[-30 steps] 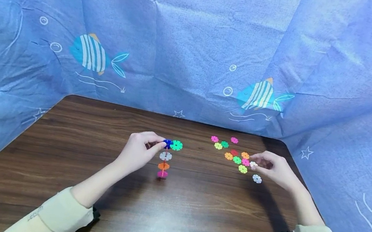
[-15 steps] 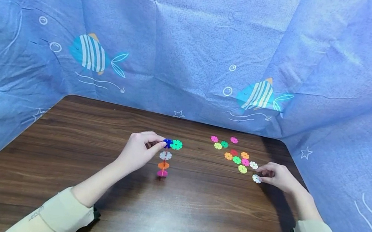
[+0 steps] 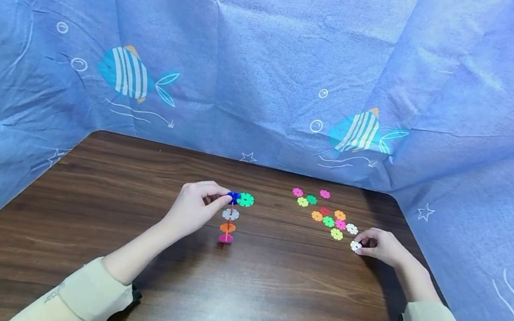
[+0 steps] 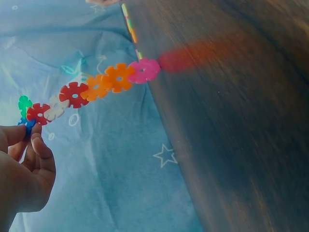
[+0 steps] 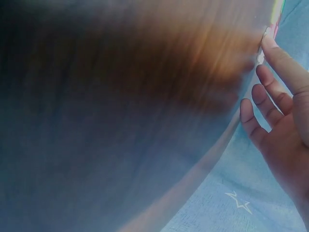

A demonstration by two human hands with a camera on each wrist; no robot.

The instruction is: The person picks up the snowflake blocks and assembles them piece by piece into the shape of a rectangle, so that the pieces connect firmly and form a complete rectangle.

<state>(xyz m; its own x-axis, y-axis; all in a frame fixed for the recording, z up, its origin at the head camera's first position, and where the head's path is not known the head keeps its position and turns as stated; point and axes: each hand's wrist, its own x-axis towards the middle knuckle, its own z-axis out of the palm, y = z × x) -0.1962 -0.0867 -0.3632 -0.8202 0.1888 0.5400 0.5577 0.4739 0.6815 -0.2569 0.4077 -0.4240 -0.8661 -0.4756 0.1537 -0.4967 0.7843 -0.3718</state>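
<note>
In the head view my left hand (image 3: 198, 207) pinches a blue snowflake disc (image 3: 234, 198) between thumb and fingertips. A green disc (image 3: 246, 199) joins its right side. Below hangs a chain of interlocked discs, with a white disc (image 3: 231, 214), an orange disc (image 3: 228, 228) and a pink disc (image 3: 226, 238) at the bottom. Red discs (image 4: 74, 94) show between them in the left wrist view. At the right my right hand (image 3: 383, 246) pinches the edge of a loose white snowflake disc (image 3: 355, 246). Its grip is partly hidden in the right wrist view.
Several loose snowflake discs lie to the left of my right hand, including another white disc (image 3: 352, 229), a yellow disc (image 3: 336, 234) and an orange disc (image 3: 317, 216). A blue fish-print cloth (image 3: 270, 63) hangs behind the dark wooden table (image 3: 247, 302).
My right hand has moved from the upper white disc toward me to the lower white disc, which it now pinches and has tilted slightly. The left hand and chain hold nearly still.
</note>
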